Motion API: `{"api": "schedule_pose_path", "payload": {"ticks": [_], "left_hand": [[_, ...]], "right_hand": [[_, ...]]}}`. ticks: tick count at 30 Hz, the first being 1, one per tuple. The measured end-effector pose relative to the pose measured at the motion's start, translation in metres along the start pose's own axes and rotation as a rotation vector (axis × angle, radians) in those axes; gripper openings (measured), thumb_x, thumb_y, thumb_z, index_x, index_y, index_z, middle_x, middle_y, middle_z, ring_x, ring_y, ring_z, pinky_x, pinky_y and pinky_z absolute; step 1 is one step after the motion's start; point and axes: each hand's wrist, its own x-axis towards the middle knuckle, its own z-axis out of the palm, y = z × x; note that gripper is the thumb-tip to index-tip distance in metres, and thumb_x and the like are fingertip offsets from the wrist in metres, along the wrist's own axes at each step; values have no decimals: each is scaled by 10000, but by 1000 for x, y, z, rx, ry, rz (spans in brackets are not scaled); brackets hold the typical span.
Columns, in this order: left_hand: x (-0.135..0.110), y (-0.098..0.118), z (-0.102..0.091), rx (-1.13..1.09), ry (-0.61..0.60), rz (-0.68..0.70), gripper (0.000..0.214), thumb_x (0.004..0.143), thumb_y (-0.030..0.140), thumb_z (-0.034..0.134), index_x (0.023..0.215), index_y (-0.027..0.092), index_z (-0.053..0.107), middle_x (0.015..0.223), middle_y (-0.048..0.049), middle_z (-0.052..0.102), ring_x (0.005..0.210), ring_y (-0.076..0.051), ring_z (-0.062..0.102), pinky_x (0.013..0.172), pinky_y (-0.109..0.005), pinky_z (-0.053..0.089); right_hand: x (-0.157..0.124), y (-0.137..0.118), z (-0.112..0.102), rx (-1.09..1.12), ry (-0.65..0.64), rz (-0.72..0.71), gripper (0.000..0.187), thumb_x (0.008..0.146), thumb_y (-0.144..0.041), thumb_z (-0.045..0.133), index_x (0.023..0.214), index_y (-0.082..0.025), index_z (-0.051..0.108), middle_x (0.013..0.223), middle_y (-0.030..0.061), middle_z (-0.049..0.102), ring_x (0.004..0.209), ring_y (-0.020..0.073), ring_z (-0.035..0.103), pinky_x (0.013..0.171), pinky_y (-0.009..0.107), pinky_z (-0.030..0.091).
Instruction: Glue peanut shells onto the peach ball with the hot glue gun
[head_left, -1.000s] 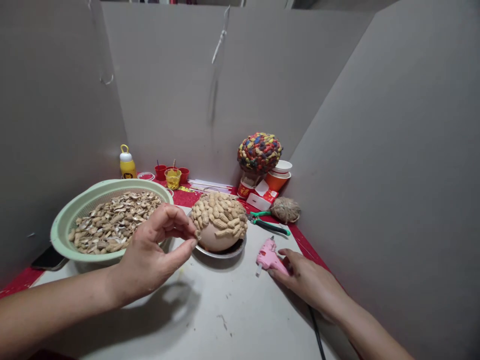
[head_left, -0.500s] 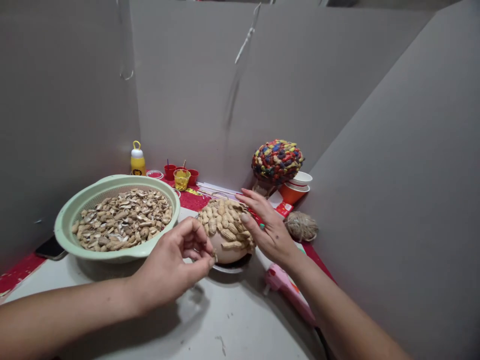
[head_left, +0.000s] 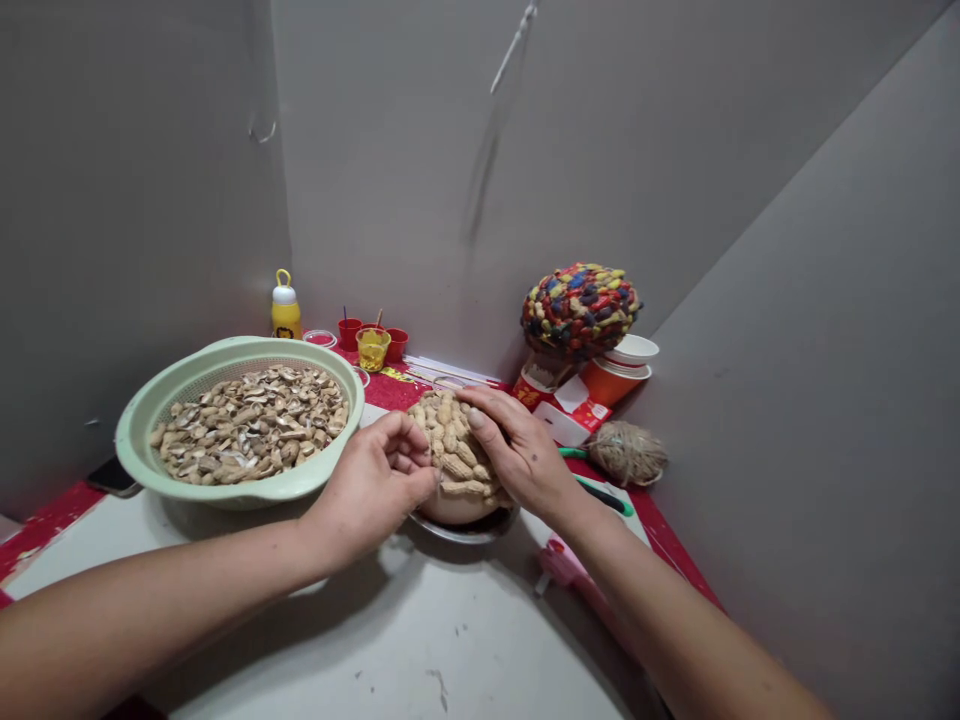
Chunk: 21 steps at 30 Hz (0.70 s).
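Observation:
A pale ball point(head_left: 459, 508) sits in a shallow metal bowl point(head_left: 469, 537), with peanut shells point(head_left: 456, 465) stuck over its top and its lower front bare. My left hand point(head_left: 377, 487) is closed in a pinch at the ball's left side; the small piece of peanut shell between thumb and finger is mostly hidden. Curved over the ball's upper right side, my right hand point(head_left: 525, 455) rests on the shells and holds the ball. A pale green strainer basin point(head_left: 135, 440) stands to the left, filled with loose peanut shells point(head_left: 251, 425).
A pink glue gun point(head_left: 562, 565) lies under my right forearm. Twine point(head_left: 626, 452), paper cups point(head_left: 616, 375) and a multicoloured shell-covered ball point(head_left: 581, 310) stand at the back right. Small paint cups point(head_left: 373, 350) and a yellow bottle point(head_left: 286, 308) are behind, with a phone point(head_left: 112, 478) beside the basin.
My right hand has come down from hovering with fingers spread onto the ball. My left pinch has moved up and right against the ball's side. The view has shifted slightly.

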Motion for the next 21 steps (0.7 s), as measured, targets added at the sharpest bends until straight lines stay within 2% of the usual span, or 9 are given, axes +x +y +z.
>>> {"api": "schedule_pose_path", "payload": {"ticks": [5,16,19,21], "left_hand": [[2,-4,3,33,36,-4,166,651,48,595,772,148,542,689,53,542,641,-87,508,614,-204,432],[1,-14,5,114,91,14,100,690,93,598,781,135,608,660,33,586,612,-98,540,587,-211,454],[-1,-20,6,159,99,84,113,722,115,614,833,141,614,662,31,597,602,-104,557,582,-218,466],[-1,-24,5,214,97,187,149,752,112,612,895,150,613,663,38,591,593,-103,557,580,-219,465]], "right_hand": [[1,-1,2,-5,14,-21,394,992,-475,394,1160,-218,641,1195,111,651,1147,268,570,999,472,434],[-1,2,3,-5,25,-27,388,993,-462,405,1165,-197,632,1199,123,648,1148,261,564,1002,464,431],[-1,2,3,-3,24,-21,382,994,-457,407,1168,-199,628,1197,125,649,1147,258,565,1001,469,431],[-1,2,3,-2,25,-14,380,994,-455,408,1166,-198,628,1197,128,648,1148,261,564,999,477,430]]}}
